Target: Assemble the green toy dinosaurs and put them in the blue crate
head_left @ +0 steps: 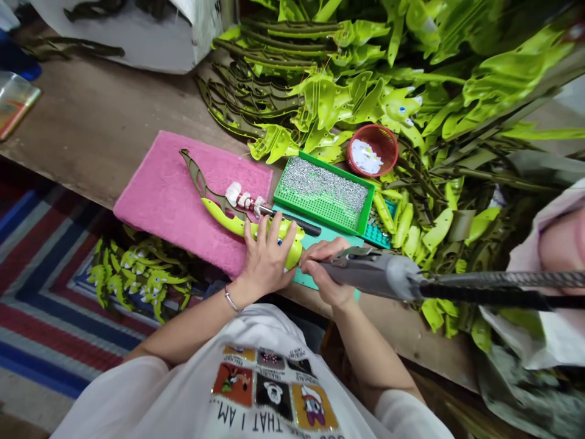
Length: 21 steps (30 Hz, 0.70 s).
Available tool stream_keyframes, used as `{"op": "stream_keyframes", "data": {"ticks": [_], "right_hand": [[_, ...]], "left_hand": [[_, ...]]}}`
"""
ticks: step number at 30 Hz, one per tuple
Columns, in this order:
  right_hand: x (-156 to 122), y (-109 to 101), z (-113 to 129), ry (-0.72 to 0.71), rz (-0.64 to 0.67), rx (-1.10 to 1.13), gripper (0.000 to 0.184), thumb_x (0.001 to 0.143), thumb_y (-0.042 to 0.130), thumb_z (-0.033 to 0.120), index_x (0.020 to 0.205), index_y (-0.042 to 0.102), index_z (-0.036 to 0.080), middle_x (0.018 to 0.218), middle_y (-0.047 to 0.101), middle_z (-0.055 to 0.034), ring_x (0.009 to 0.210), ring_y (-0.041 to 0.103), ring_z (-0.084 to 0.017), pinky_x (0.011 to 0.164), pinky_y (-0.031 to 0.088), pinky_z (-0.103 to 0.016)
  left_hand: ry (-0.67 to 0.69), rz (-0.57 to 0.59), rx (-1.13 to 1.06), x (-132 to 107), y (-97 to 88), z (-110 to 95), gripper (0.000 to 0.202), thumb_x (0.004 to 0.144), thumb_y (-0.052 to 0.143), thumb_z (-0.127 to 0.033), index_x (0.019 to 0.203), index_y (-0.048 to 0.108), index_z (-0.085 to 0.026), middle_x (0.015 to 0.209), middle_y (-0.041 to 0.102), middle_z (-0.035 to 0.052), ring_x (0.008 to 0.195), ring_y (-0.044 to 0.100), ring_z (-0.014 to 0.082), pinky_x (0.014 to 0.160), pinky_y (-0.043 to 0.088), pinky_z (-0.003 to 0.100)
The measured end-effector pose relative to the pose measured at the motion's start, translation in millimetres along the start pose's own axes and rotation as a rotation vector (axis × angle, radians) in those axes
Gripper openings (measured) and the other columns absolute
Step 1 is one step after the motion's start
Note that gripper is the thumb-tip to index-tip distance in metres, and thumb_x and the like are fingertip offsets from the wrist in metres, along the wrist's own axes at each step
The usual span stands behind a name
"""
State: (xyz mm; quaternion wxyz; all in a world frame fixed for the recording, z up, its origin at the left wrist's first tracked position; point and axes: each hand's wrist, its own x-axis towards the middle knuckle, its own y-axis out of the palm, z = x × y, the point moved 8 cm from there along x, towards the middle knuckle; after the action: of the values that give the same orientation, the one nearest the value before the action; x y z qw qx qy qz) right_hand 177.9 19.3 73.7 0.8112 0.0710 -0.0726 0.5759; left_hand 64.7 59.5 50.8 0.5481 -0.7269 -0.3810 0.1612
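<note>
My left hand (267, 256) lies with its fingers over a lime-green and olive plastic toy part (222, 217), long and curved with a blue eye at its head end, and holds it down. My right hand (328, 268) is wrapped around the front end of a grey electric screwdriver (372, 272), which points left at the head end of the part. The screwdriver's tip is hidden by my fingers. Just beyond the part lies a hand tool with a black handle (304, 224) and white and red wrapping. A pink towel (155, 177) and a turquoise mat (338, 231) lie underneath.
A green tray (320, 210) of small silvery screws stands behind my hands. Near it is a red basket (388, 143) with white pieces. Piles of green toy parts (329, 100) cover the back and right. A coiled cable (503, 279) runs right from the screwdriver. Finished-looking green toys (137, 268) lie below left.
</note>
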Motion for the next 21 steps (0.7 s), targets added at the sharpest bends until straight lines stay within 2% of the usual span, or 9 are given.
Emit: {"op": "stream_keyframes", "data": {"ticks": [4, 6, 7, 9, 11, 13, 16, 18, 21], "right_hand": [[10, 14, 13, -0.059, 0.289, -0.039, 0.012, 0.076, 0.072, 0.023, 0.083, 0.063, 0.024, 0.062, 0.064, 0.0038, 0.051, 0.059, -0.013, 0.05, 0.05, -0.028], [21, 16, 21, -0.072, 0.363, -0.003, 0.015, 0.077, 0.071, 0.022, 0.09, 0.065, 0.024, 0.062, 0.065, 0.0037, 0.05, 0.059, -0.013, 0.048, 0.049, -0.027], [31, 11, 26, -0.104, 0.324, 0.04, 0.018, 0.077, 0.071, 0.022, 0.095, 0.065, 0.024, 0.061, 0.064, 0.0043, 0.049, 0.059, -0.013, 0.047, 0.049, -0.027], [55, -11, 32, -0.206, 0.088, 0.112, 0.02, 0.078, 0.071, 0.029, 0.096, 0.063, 0.025, 0.055, 0.06, 0.0061, 0.045, 0.057, -0.014, 0.046, 0.048, -0.029], [76, -38, 26, -0.269, -0.219, 0.097, 0.021, 0.076, 0.071, 0.04, 0.086, 0.061, 0.024, 0.05, 0.053, 0.0071, 0.042, 0.053, -0.014, 0.047, 0.048, -0.03], [93, -55, 8, -0.239, -0.417, 0.02, 0.03, 0.074, 0.071, 0.049, 0.073, 0.055, 0.023, 0.05, 0.051, 0.0061, 0.043, 0.052, -0.013, 0.051, 0.049, -0.031], [113, -64, -20, -0.168, -0.499, -0.047, 0.037, 0.072, 0.07, 0.052, 0.065, 0.049, 0.022, 0.052, 0.052, 0.0046, 0.046, 0.053, -0.012, 0.054, 0.049, -0.031], [120, -65, -30, -0.159, -0.506, -0.053, 0.034, 0.071, 0.07, 0.051, 0.069, 0.051, 0.022, 0.051, 0.052, 0.0055, 0.045, 0.052, -0.012, 0.054, 0.049, -0.03], [125, -60, -32, -0.165, -0.483, -0.047, 0.032, 0.07, 0.071, 0.048, 0.079, 0.055, 0.022, 0.049, 0.052, 0.0072, 0.043, 0.052, -0.012, 0.053, 0.048, -0.028]], "left_hand": [[0.01, -0.01, 0.002, 0, -2.1, 2, 0.08, 0.076, 0.07, -0.043, 0.147, 0.044, -0.017, 0.157, 0.034, 0.026, 0.139, 0.036, 0.048, 0.111, 0.012, 0.073], [0.008, 0.002, -0.015, -1, -5.8, 8, 0.084, 0.072, 0.075, -0.045, 0.146, 0.046, -0.017, 0.155, 0.036, 0.0255, 0.137, 0.038, 0.0473, 0.112, 0.015, 0.071], [0.01, 0.008, -0.026, -3, -8.4, 11, 0.087, 0.069, 0.077, -0.045, 0.146, 0.046, -0.018, 0.154, 0.037, 0.0253, 0.136, 0.038, 0.0469, 0.112, 0.017, 0.07], [0.019, 0.017, -0.046, -6, -14.2, 16, 0.091, 0.065, 0.081, -0.045, 0.145, 0.046, -0.017, 0.153, 0.038, 0.0254, 0.135, 0.039, 0.0463, 0.112, 0.02, 0.069], [0.028, 0.018, -0.052, -9, -19.1, 20, 0.092, 0.064, 0.082, -0.044, 0.145, 0.046, -0.016, 0.152, 0.038, 0.026, 0.134, 0.039, 0.0463, 0.111, 0.023, 0.068], [0.032, 0.019, -0.04, -11, -21.7, 22, 0.092, 0.065, 0.082, -0.044, 0.145, 0.046, -0.015, 0.152, 0.037, 0.0266, 0.133, 0.039, 0.0465, 0.11, 0.025, 0.068], [0.035, 0.029, -0.014, -10, -21.2, 19, 0.092, 0.066, 0.082, -0.046, 0.145, 0.046, -0.014, 0.152, 0.037, 0.0274, 0.133, 0.039, 0.047, 0.11, 0.025, 0.069], [0.025, 0.037, -0.002, -9, -20.3, 17, 0.093, 0.067, 0.082, -0.047, 0.145, 0.046, -0.014, 0.153, 0.038, 0.0272, 0.135, 0.038, 0.0469, 0.111, 0.023, 0.069], [-0.002, 0.061, 0.008, -8, -19.3, 16, 0.092, 0.069, 0.081, -0.051, 0.146, 0.046, -0.016, 0.153, 0.038, 0.0255, 0.136, 0.038, 0.0454, 0.113, 0.021, 0.068]]}}
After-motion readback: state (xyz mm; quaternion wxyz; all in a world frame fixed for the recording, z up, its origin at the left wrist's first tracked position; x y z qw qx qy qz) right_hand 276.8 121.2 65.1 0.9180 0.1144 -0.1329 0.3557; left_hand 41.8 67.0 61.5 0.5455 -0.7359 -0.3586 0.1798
